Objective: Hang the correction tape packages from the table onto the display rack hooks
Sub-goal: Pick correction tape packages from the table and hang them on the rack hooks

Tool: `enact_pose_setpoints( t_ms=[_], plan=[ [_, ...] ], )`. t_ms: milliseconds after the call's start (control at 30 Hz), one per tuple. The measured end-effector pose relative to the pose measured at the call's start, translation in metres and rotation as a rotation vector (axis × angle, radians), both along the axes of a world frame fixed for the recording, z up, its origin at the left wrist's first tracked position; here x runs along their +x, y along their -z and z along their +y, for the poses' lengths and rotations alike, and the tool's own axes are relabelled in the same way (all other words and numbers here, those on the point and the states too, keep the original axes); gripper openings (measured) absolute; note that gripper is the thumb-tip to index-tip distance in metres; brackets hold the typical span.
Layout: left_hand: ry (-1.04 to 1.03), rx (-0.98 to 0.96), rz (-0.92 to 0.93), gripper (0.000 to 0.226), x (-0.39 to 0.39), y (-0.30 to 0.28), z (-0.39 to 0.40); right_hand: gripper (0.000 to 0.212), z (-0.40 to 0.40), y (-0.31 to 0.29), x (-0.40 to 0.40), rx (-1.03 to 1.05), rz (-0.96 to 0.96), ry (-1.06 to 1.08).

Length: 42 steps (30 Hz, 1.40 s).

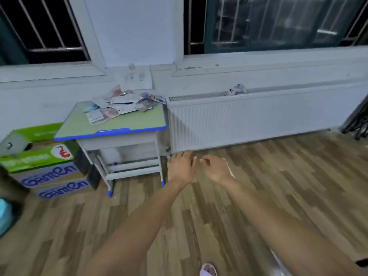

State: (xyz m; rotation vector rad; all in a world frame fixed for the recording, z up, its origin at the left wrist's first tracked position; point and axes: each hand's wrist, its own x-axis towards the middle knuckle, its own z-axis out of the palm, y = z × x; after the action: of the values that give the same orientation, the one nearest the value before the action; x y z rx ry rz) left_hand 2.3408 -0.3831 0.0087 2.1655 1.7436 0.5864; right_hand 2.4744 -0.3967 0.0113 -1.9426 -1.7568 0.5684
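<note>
Both bare forearms reach forward over the wood-patterned plank floor (278, 176). The left hand (180, 168) is held out with its fingers loosely spread and grips nothing. The right hand (216, 169) is beside it, nearly touching, its fingers lightly curled inward; the picture is blurred there, and no object shows in its grasp.

The correction tape packages (121, 105) lie in a loose, overlapping heap of flat white, pink and pale blue cards at the far edge of the small school desk, whose pale green surface (127, 122) has a blue rim. The print on the packages is too blurred to read. The desk stands on a white metal frame with blue feet, against the white wall, well ahead and to the left of both hands.

Left of the desk is a stack of cardboard boxes (47, 166). The two lower ones carry blue lettering that reads roughly "GamOn", though blur makes the exact spelling uncertain. The green box on top bears a white patch with a red figure; its white writing is not legible.

A white panel radiator (258, 118) runs along the wall just right of the desk, with a small white object (237, 89) resting on its top. A sheet of paper with a faint drawing (137, 77) hangs on the wall above the heap. A pale slipper (209, 270) shows at the bottom edge.
</note>
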Motion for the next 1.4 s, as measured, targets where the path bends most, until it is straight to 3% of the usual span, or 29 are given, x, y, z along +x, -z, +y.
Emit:
enact_pose_setpoints(
  t_ms=[467, 767, 1033, 1400],
  plan=[
    [-0.278, -0.085, 0.039, 0.048, -0.092, 0.004, 0.238, 0.026, 0.272, 0.011, -0.084, -0.025, 0.060, -0.203],
    [-0.314, -0.140, 0.081, 0.048, -0.133, 0.025, 0.357, 0.040, 0.398, 0.034, -0.125, -0.133, 0.093, -0.221],
    [-0.252, -0.119, 0.139, 0.049, -0.167, 0.024, 0.492, 0.040, 0.516, 0.048, -0.154, -0.174, 0.082, -0.125],
    [-0.209, -0.191, 0.175, 0.049, -0.170, 0.057, 0.619, 0.046, 0.653, 0.082, -0.149, -0.344, 0.327, 0.176]
  ],
)
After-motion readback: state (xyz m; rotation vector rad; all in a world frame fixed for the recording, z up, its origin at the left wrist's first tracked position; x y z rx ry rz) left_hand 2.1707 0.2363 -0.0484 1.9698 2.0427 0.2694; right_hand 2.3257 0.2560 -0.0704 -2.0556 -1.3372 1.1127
